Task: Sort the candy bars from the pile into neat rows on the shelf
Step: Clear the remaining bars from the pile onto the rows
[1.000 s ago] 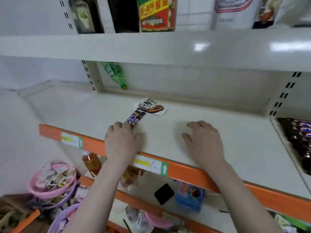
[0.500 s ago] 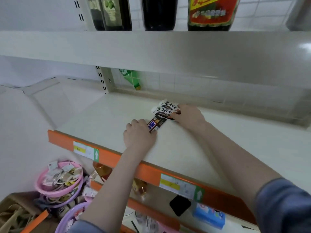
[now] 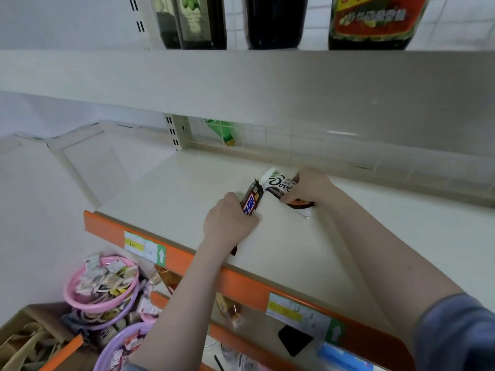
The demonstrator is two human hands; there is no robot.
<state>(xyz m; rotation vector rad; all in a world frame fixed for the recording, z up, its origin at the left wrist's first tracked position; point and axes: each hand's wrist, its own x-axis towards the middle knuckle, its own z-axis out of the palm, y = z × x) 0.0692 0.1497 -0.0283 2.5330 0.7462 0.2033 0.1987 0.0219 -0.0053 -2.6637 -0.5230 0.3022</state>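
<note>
A cream shelf point(image 3: 334, 250) with an orange front edge carries a brown candy bar point(image 3: 251, 200) left of a white Dove bar point(image 3: 278, 184).

"Dove" reads on the white candy wrapper point(image 3: 277, 184); white arrows mark the green price-tag ends point(image 3: 161, 254).

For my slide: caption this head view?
Left hand holds a brown candy bar, right hand a white one, on the shelf.

A shop: orange-edged shelf point(image 3: 171, 253) with price labels point(image 3: 144, 246), bottles point(image 3: 273, 22) stocked above.
</note>
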